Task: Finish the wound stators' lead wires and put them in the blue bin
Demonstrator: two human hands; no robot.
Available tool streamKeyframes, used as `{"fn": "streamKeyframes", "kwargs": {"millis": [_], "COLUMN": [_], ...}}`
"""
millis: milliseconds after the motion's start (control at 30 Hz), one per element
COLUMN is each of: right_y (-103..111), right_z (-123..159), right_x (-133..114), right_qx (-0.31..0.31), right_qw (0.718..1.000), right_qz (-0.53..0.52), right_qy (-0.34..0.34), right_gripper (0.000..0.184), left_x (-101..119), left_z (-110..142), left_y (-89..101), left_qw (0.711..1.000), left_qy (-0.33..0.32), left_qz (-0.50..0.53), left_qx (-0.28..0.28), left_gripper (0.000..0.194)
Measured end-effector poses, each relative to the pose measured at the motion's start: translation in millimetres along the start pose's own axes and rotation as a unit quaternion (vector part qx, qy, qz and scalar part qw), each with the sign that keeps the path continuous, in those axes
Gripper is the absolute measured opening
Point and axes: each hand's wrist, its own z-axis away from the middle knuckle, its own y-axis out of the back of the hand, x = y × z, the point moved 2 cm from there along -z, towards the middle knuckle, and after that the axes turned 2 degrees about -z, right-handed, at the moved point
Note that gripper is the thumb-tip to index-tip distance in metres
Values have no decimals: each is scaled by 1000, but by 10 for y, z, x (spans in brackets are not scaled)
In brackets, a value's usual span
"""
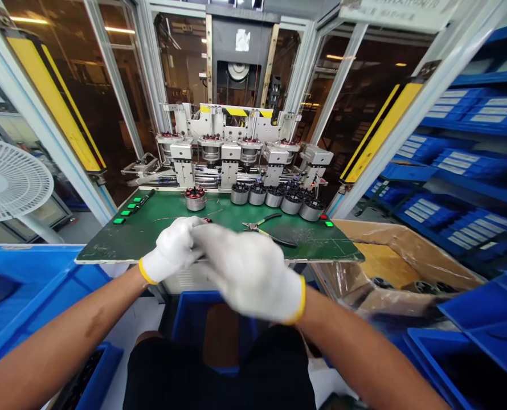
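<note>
My left hand (172, 247), in a white glove with a yellow cuff, is closed in front of the green worktable (108, 242). My right hand (253, 276), gloved alike, crosses in front of its fingertips and is smeared by motion. A small dark red bit (208, 220) shows just above where the hands meet; the rest is hidden. Behind them a motor stator (196, 199) with red windings stands upright on the table. To the right lie pliers (270, 229) with green and black handles, their jaws toward the hands.
Several grey cylinders with black tops (274, 196) stand in a row before the multi-station fixture (230, 154). Yellow light-curtain bars (59, 105) flank the frame. A blue bin (185, 319) sits below the table, a lined carton (403, 267) at right, a white fan (14, 179) at left.
</note>
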Motion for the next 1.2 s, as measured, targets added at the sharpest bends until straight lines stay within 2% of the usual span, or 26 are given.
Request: {"fn": "streamKeyframes", "kwargs": {"millis": [100,200,267,333,400,467,533,600,633,667,767,800,867,933,1033,1100,1200], "right_y": [-159,-466,-617,-703,-733,-707,-613,-442,-335,-226,-13,-8,-85,-250,-506,-592,-594], "right_z": [-296,-464,-460,-405,-356,-352,-391,-434,-444,-444,-389,-368,-352,-378,-410,-343,-35], "right_x": [327,447,400,350,394,564,814,1002,1026,994,675,565,427,402,454,459,322], "right_qx": [-23,-70,-54,-37,-38,-57,-55,-12,14,36,34,16,-17,-56,-94,-79,-4], "right_qw": [999,997,997,984,951,925,911,895,897,913,988,998,998,994,993,996,997], "right_qz": [18,12,-47,-173,-305,-376,-407,-432,-425,-393,-150,-60,60,93,65,39,39], "right_qy": [16,30,33,33,29,19,-38,-107,-116,-100,8,24,29,26,41,26,-70], "right_gripper": [30,22,21,24,24,26,31,36,38,38,28,22,16,18,17,16,29], "left_x": [1,-16,-30,-32,-13,23,61,94,106,113,101,91,73,66,87,112,105], "left_z": [47,-10,-77,-136,-161,-140,-84,-19,8,30,62,65,63,49,4,-34,-88], "left_y": [-96,-92,-46,12,59,68,28,-58,-110,-162,-270,-283,-280,-246,-143,-36,133], "left_qw": [999,998,997,995,995,996,998,996,994,992,989,989,989,990,994,997,997], "left_qy": [-14,6,36,59,63,56,61,67,68,65,51,45,31,30,54,51,32], "left_qz": [14,47,64,77,81,68,31,-14,-30,-38,-32,-25,-6,13,12,-8,-46], "left_qx": [44,50,32,8,-8,-13,13,57,78,97,134,141,144,135,91,58,47], "left_gripper": [29,26,24,22,21,20,28,39,41,40,37,37,35,31,25,25,42]}}
